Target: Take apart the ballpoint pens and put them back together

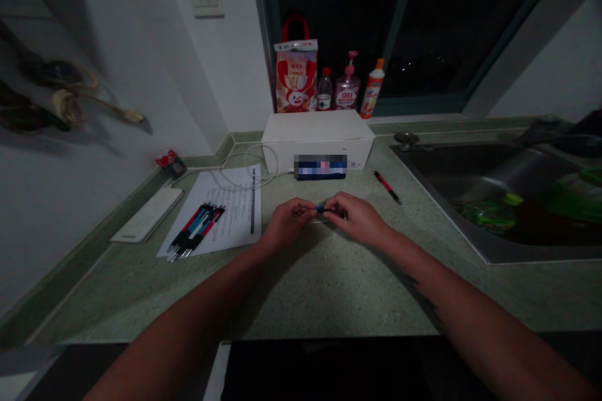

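Observation:
Over the middle of the counter, my left hand (292, 220) and my right hand (356, 216) meet with fingertips pinched. Between them is a small blue and black pen (320, 208), held from both sides; most of it is hidden by my fingers. A thin pale piece lies just under the hands, too small to make out. To the right lies a red and black pen (388, 187) by itself. Several red, blue and black pens (196, 230) lie in a bundle on a printed sheet of paper (239, 213) to the left.
Beyond my hands, a phone (320, 168) with a white cable leans against a white box (317, 127). The sink (475, 244) is on the right. A white slab-like item (145, 216) and a small red packet (170, 163) lie left. Bottles (347, 91) and a red bag (296, 78) stand behind.

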A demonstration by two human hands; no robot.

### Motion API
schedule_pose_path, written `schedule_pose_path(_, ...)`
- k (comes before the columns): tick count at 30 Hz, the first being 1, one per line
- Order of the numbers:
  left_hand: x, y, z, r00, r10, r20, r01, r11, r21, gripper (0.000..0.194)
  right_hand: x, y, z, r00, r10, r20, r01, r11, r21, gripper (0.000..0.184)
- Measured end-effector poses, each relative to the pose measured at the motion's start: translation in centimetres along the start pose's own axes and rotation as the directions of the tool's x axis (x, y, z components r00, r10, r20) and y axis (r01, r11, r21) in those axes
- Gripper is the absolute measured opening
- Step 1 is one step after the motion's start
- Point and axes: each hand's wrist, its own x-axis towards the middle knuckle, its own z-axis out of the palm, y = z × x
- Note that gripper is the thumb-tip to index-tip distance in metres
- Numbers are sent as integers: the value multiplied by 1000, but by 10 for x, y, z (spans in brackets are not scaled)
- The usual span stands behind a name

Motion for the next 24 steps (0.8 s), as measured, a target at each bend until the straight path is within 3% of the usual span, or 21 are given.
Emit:
schedule_pose_path(5, 0, -1, 0, 1000, 14, 6, -14, 999, -34, 16, 1, 1, 1, 998, 22, 57, -26, 997, 78, 19)
schedule_pose_path(10, -1, 0, 0, 1000, 28, -12, -29, 999, -22, 14, 1, 0, 2, 995, 97, 36, -101, 987, 128, 25)
schedule_pose_path(13, -1, 0, 0, 999, 36, -15, -37, 999, -38, 13, 2, 0, 0, 995, 82, 51, -87, 990, 112, 14)
schedule_pose_path(15, -1, -1, 1, 999, 49, -16, -49, 998, -50, 13, 2, 1, 0, 996, 60, 68, -67, 993, 100, 24)
schedule_pose_path(20, 0, -2, 1, 998, 48, -43, -49, 998, -26, 15, 2, 1, 2, 994, 105, 22, -107, 985, 135, 26)
schedule_pose_path(22, 0, -1, 0, 998, 40, -43, -41, 999, -20, 15, 2, 1, 1, 993, 105, 49, -110, 987, 116, 16)
schedule_pose_path(24, -1, 0, 0, 999, 38, -38, -38, 999, -20, 17, 2, 1, 1, 992, 89, 87, -98, 990, 99, 26)
